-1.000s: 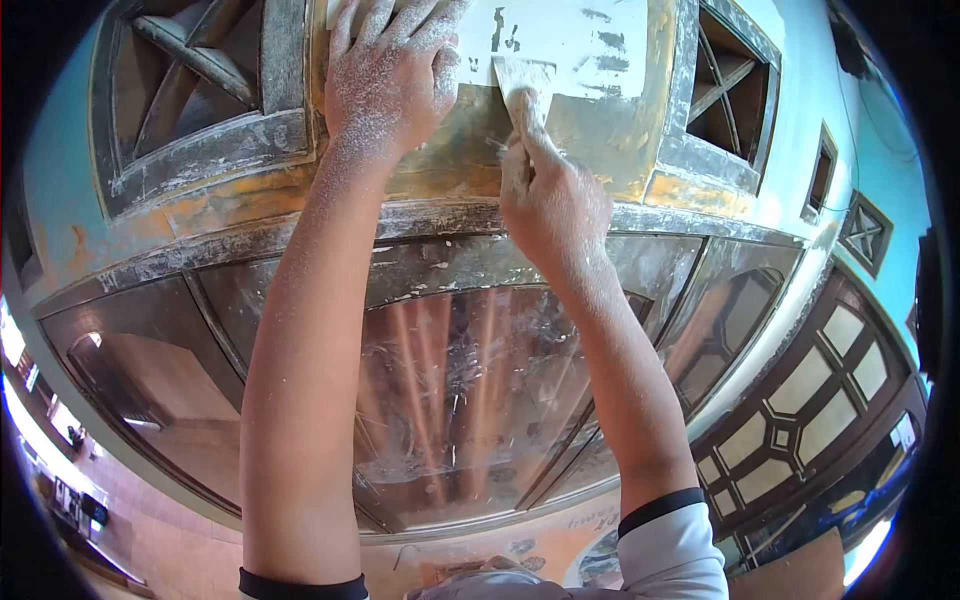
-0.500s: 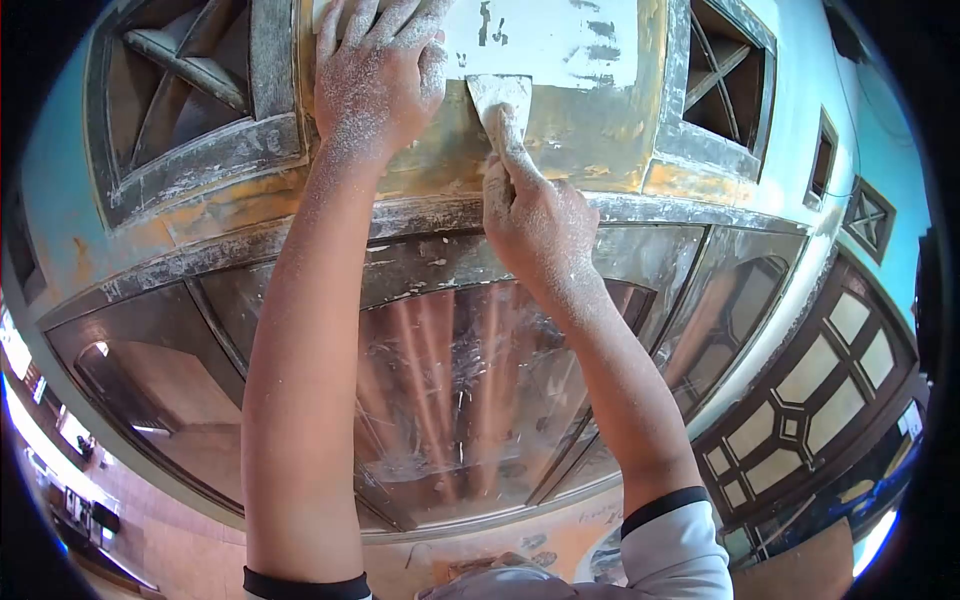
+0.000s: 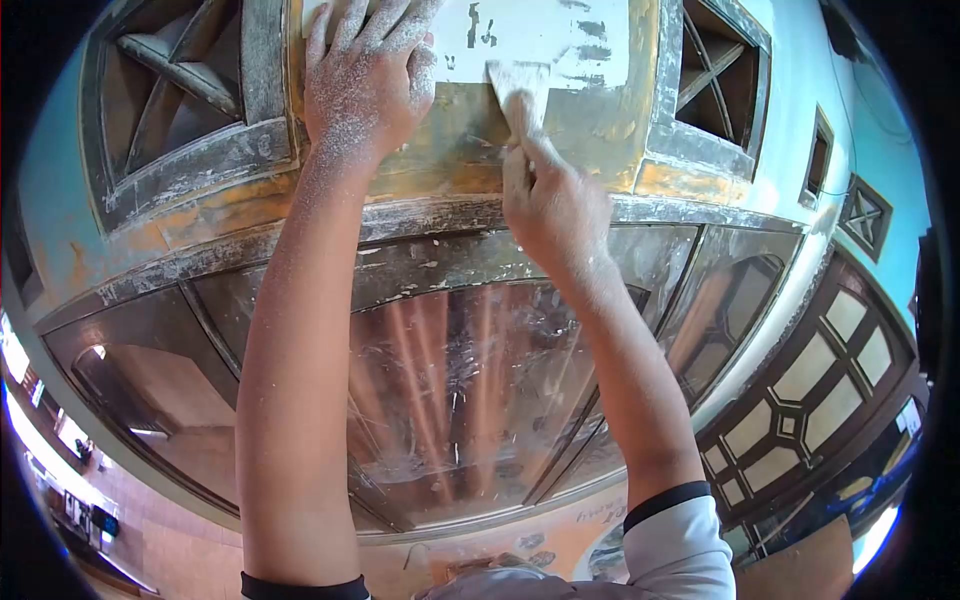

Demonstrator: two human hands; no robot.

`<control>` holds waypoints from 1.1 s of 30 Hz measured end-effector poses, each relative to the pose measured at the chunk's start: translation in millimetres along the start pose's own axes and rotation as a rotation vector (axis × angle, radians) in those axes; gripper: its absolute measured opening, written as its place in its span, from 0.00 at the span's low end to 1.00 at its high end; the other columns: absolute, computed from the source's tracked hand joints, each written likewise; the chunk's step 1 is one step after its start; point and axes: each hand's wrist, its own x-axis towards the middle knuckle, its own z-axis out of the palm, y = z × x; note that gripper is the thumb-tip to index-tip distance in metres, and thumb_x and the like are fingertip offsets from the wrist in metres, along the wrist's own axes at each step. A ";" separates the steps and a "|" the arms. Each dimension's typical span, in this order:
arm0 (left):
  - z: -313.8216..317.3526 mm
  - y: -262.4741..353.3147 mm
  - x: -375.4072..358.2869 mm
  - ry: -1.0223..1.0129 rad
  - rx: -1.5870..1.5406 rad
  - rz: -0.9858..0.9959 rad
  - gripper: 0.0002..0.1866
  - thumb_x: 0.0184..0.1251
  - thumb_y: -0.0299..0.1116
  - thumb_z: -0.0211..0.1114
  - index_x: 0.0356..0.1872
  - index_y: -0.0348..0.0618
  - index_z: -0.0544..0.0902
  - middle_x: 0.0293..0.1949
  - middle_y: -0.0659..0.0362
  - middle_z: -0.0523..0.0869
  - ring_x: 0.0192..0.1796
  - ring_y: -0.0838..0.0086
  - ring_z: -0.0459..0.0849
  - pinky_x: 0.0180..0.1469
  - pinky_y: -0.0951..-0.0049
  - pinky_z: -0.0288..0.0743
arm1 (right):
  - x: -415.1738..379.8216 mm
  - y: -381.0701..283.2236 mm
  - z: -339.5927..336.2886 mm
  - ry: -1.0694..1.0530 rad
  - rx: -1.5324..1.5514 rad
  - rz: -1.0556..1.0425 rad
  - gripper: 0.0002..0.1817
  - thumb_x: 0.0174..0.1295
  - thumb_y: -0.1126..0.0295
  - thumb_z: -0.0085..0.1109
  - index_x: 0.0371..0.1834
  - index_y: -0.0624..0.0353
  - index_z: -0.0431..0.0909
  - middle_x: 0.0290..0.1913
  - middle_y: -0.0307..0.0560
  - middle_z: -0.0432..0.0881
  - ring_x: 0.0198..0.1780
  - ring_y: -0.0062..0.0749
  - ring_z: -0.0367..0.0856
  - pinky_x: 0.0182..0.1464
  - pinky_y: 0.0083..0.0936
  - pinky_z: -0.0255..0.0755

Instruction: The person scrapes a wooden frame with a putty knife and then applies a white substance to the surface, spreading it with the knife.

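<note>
My right hand (image 3: 562, 205) grips a putty knife (image 3: 522, 88), one finger laid along its blade. The wide edge of the blade meets the lower part of a white coating (image 3: 555, 35) on the panel. Below the coating, a bare grey and ochre strip (image 3: 465, 135) shows. My left hand (image 3: 365, 85), dusted with white powder, lies flat on the panel to the left with its fingers stretched upward. It holds nothing.
Wooden lattice openings (image 3: 185, 70) flank the panel on both sides. Underneath runs a worn ledge (image 3: 440, 215) above dark glass panes (image 3: 460, 390). A panelled door (image 3: 800, 400) stands at the right, and tiled floor (image 3: 170, 510) shows at the lower left.
My right hand and the putty knife have shifted a little to the right and the blade edge sits slightly higher. My left hand stays on the panel; the view has shifted slightly.
</note>
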 end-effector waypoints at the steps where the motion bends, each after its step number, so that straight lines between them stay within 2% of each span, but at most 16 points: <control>1: -0.7 0.7 -0.2 -0.010 0.004 -0.004 0.26 0.66 0.32 0.59 0.67 0.47 0.81 0.77 0.58 0.73 0.82 0.58 0.63 0.83 0.49 0.50 | -6.4 0.8 3.0 0.002 -0.004 -0.009 0.29 0.78 0.58 0.49 0.82 0.36 0.64 0.29 0.60 0.87 0.34 0.60 0.88 0.41 0.55 0.80; 2: -1.0 1.6 0.1 -0.007 0.004 -0.006 0.26 0.66 0.32 0.59 0.67 0.47 0.81 0.77 0.58 0.73 0.82 0.58 0.63 0.83 0.49 0.50 | -10.4 1.9 3.6 -0.008 -0.034 -0.009 0.26 0.78 0.57 0.48 0.78 0.40 0.71 0.28 0.62 0.87 0.34 0.61 0.88 0.40 0.55 0.80; 6: -2.0 2.3 1.2 -0.026 0.006 -0.017 0.26 0.66 0.32 0.59 0.67 0.47 0.81 0.77 0.58 0.73 0.82 0.58 0.62 0.83 0.50 0.50 | 15.2 2.8 -10.4 -0.038 0.026 0.036 0.23 0.78 0.57 0.48 0.73 0.43 0.76 0.29 0.62 0.87 0.34 0.61 0.88 0.40 0.55 0.80; 8: -0.6 1.7 1.1 -0.031 0.017 -0.012 0.26 0.66 0.32 0.59 0.67 0.47 0.81 0.77 0.58 0.72 0.82 0.58 0.62 0.83 0.50 0.51 | 30.8 7.3 -10.5 0.086 0.025 0.002 0.21 0.77 0.56 0.49 0.68 0.45 0.80 0.28 0.62 0.87 0.34 0.62 0.88 0.40 0.55 0.80; 14: -1.2 0.6 0.7 -0.012 -0.010 -0.013 0.26 0.67 0.32 0.59 0.67 0.47 0.81 0.77 0.58 0.73 0.82 0.58 0.62 0.83 0.49 0.50 | 9.9 4.5 -7.6 0.038 0.014 0.055 0.24 0.77 0.56 0.48 0.71 0.46 0.78 0.31 0.65 0.87 0.36 0.64 0.88 0.42 0.54 0.80; 19: -2.4 1.5 0.7 -0.029 0.002 -0.007 0.25 0.68 0.33 0.59 0.66 0.47 0.81 0.77 0.58 0.73 0.82 0.58 0.63 0.83 0.48 0.51 | 53.3 7.0 -24.4 0.125 0.050 -0.024 0.26 0.77 0.55 0.44 0.74 0.45 0.76 0.32 0.65 0.87 0.39 0.64 0.88 0.45 0.53 0.80; 22: -0.6 0.8 0.7 -0.015 -0.008 -0.010 0.25 0.67 0.33 0.59 0.66 0.47 0.81 0.77 0.58 0.73 0.81 0.57 0.63 0.83 0.48 0.51 | 40.5 5.0 -21.7 0.048 -0.008 0.026 0.28 0.79 0.54 0.44 0.80 0.41 0.69 0.32 0.63 0.88 0.38 0.62 0.89 0.44 0.51 0.81; 25: -3.5 2.4 0.9 -0.012 -0.028 -0.019 0.26 0.66 0.33 0.60 0.66 0.47 0.81 0.77 0.58 0.73 0.81 0.57 0.63 0.83 0.48 0.52 | 28.5 6.2 -16.7 0.066 -0.037 -0.016 0.29 0.79 0.54 0.44 0.82 0.39 0.66 0.32 0.62 0.88 0.37 0.61 0.89 0.44 0.51 0.81; 27: -2.8 1.2 1.3 -0.015 -0.018 -0.016 0.26 0.66 0.33 0.60 0.66 0.47 0.81 0.77 0.58 0.73 0.81 0.56 0.63 0.83 0.48 0.52 | 47.5 5.9 -24.0 0.036 0.021 0.016 0.28 0.79 0.55 0.44 0.81 0.39 0.67 0.34 0.63 0.88 0.38 0.62 0.89 0.45 0.52 0.81; 30: -3.5 2.8 1.8 -0.025 -0.008 -0.013 0.25 0.66 0.32 0.60 0.66 0.48 0.81 0.77 0.58 0.73 0.81 0.56 0.63 0.82 0.48 0.52 | 68.6 12.8 -26.0 0.186 -0.003 -0.078 0.27 0.79 0.55 0.44 0.80 0.38 0.70 0.33 0.63 0.88 0.38 0.63 0.89 0.45 0.53 0.82; 33: -4.3 3.0 3.0 -0.031 -0.006 -0.016 0.25 0.66 0.32 0.60 0.66 0.48 0.82 0.77 0.57 0.73 0.81 0.56 0.63 0.82 0.47 0.52 | 51.0 7.4 -26.1 0.083 0.014 0.009 0.26 0.78 0.56 0.44 0.77 0.42 0.73 0.34 0.64 0.88 0.39 0.65 0.88 0.46 0.54 0.81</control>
